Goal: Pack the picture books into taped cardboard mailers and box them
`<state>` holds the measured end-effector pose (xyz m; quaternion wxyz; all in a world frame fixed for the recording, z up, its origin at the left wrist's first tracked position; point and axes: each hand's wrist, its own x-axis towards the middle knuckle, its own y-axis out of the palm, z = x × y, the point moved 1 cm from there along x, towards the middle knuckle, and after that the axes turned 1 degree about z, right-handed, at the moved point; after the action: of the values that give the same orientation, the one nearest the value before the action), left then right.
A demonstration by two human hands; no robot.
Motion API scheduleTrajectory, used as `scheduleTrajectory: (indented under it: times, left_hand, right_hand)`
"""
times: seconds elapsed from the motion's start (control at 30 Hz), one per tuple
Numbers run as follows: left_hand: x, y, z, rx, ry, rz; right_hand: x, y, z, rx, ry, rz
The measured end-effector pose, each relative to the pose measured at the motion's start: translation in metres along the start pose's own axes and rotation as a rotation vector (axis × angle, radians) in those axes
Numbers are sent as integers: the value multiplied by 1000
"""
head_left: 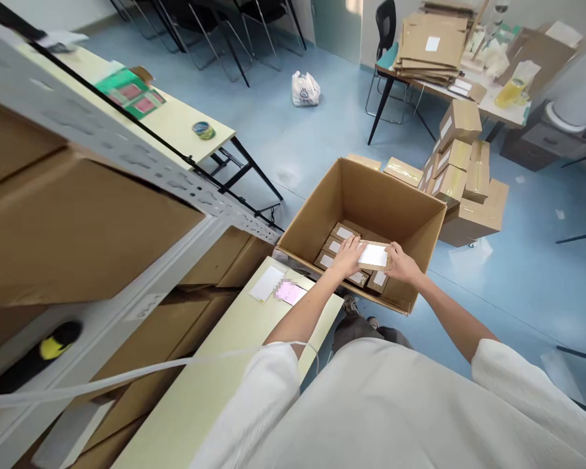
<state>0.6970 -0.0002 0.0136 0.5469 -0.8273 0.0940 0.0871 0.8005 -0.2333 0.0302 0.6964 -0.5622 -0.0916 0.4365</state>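
Observation:
Between my two hands is a small brown cardboard box (374, 255) with a white label on its upper face. My left hand (349, 256) grips its left end, and my right hand (400, 264) has closed on its right end. Both hands hold it over a large open carton (303, 221). Several small labelled boxes (344, 232) lie along the left and near sides of the carton's bottom. My hands and the held box hide part of them.
A pale table (244, 326) with papers (267, 283) is at the carton's left, beside a metal shelf (127, 163) of cartons. Stacked boxes (478, 218) stand beyond the carton to the right. A white plastic bag (305, 89) sits on the floor. A white cable (176, 362) crosses the near left.

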Motion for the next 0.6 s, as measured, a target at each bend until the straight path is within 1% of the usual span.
scheduleTrajectory:
  times: [0.13, 0.23, 0.3, 0.43, 0.5, 0.6]
  left_hand:
    - [33, 9, 29, -58, 1, 28]
    - [55, 19, 45, -94, -75, 39]
    - [69, 30, 54, -107, -116, 63]
    - [102, 60, 76, -122, -146, 141]
    - [122, 80, 90, -141, -164, 183]
    - [151, 115, 112, -188, -187, 237]
  right_hand:
    - [37, 14, -8, 26, 61, -1]
    - [63, 25, -19, 69, 125, -5]
    - [82, 32, -30, 88, 181, -4]
    - [131, 54, -59, 101, 308, 2]
    - [158, 70, -78, 115, 348, -7]
    - [200, 100, -107, 155, 366, -51]
